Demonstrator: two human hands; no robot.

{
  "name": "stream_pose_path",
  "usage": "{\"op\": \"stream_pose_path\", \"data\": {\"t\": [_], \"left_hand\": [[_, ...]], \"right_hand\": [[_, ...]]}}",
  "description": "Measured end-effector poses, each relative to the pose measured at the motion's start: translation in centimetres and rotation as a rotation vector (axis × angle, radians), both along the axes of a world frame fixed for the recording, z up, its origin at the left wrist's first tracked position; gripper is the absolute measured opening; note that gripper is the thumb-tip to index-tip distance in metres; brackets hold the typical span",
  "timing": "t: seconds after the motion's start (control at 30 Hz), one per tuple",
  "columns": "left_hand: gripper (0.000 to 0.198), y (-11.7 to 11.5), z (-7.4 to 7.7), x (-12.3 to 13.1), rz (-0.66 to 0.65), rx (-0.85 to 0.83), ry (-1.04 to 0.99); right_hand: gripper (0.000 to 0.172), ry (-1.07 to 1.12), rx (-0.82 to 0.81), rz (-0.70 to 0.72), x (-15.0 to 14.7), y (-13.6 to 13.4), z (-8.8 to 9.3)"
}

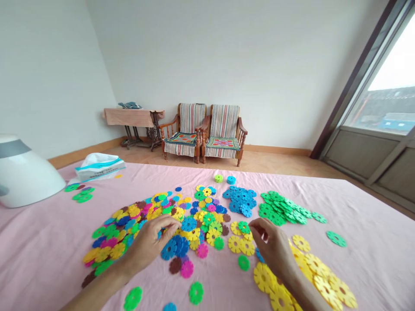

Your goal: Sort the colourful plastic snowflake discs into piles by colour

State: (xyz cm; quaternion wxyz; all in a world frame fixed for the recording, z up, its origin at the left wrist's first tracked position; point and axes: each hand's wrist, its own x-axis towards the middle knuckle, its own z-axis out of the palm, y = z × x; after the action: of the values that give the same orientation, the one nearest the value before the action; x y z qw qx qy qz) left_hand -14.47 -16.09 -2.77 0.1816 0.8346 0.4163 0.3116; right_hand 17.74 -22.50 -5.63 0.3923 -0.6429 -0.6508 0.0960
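My left hand [152, 239] has thumb and fingers pinched together, with a blue snowflake-shaped interlocking disc [188, 223] at their tips, over the mixed pile. My right hand [270, 237] is curled in a pinch, and a small green interlocking disc [244, 227] shows at its fingertips above several yellow discs [236, 244]. Below the left fingers lie overlapping dark blue discs [175, 247]. A heap of mixed-colour discs [129, 220] spreads behind and left of that hand. Larger yellow discs [313, 270] lie under and beside the right forearm.
Beyond my hands are a blue disc pile [240, 198] and a green disc pile [282, 208]. The pink cloth [366, 268] has wrinkles. At the left stand a tissue pack [100, 168] and a white rounded object [27, 172]. Two wooden chairs [223, 129] are by the wall.
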Motion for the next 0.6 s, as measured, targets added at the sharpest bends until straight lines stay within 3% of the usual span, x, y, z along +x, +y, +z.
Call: {"op": "stream_pose_path", "data": {"t": [0.13, 0.2, 0.33, 0.47, 0.6], "left_hand": [[0.024, -0.8, -1.8, -1.0, 0.091, 0.071, -0.077], [0.024, -0.6, -2.5, -1.2, 0.118, 0.109, -0.097], [0.022, -0.2, -3.2, -1.7, 0.132, 0.214, -0.099], [0.020, -0.1, -3.7, -2.1, 0.103, 0.283, -0.070], [0.018, 0.1, -4.2, -2.5, 0.086, 0.272, -0.042]], "right_hand": [[0.010, -0.264, -0.100, -0.013, -0.2, -0.5, 0.0], [0.018, -0.343, -0.093, -0.043, -0.2, -0.3, -0.3], [0.029, -0.405, -0.147, -0.061, -0.2, 1.0, -0.4], [0.022, -0.423, -0.233, -0.029, -0.8, 1.9, 0.2], [0.022, -0.463, -0.192, -0.016, -1.3, 1.8, 0.4]]}}
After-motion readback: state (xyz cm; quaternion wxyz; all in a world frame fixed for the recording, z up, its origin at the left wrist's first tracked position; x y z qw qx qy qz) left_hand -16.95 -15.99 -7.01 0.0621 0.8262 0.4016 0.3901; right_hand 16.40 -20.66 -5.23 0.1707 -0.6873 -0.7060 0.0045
